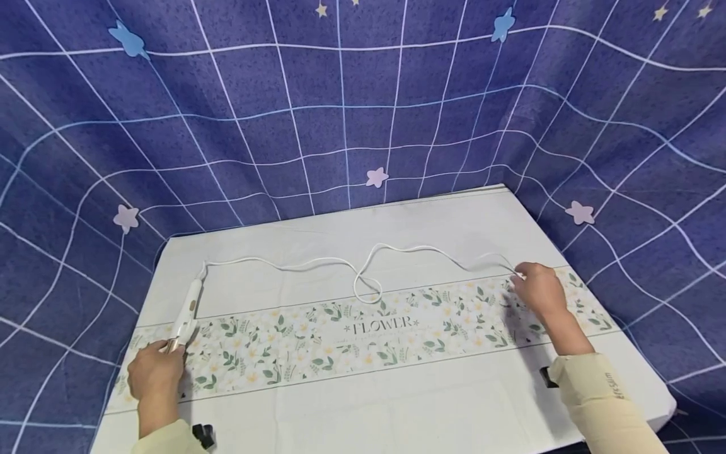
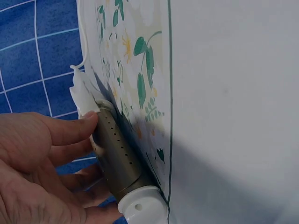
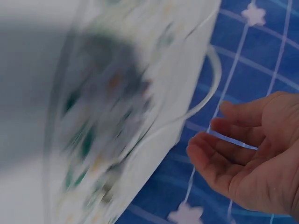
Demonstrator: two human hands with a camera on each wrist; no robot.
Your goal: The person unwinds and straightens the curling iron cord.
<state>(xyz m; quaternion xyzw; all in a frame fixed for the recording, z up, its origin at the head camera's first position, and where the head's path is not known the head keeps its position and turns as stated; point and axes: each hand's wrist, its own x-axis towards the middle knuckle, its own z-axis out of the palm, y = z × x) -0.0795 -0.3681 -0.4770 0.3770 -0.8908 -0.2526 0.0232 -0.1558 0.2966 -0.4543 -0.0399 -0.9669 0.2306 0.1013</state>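
A curling iron lies toward the left of the table, its white handle pointing away from me. My left hand holds its barrel near the front end. In the left wrist view, the thumb presses the dark metallic barrel, dotted with small holes, and the other fingers curl under it; a white cap ends it. A white cord runs from the handle across to the right, with a loop midway. My right hand hovers by the cord's far end. The right wrist view shows its fingers loosely bent, apart from the cord.
The white table cover carries a printed floral band reading "FLOWER". Blue curtains with white grid lines and stars stand behind the table and on both sides.
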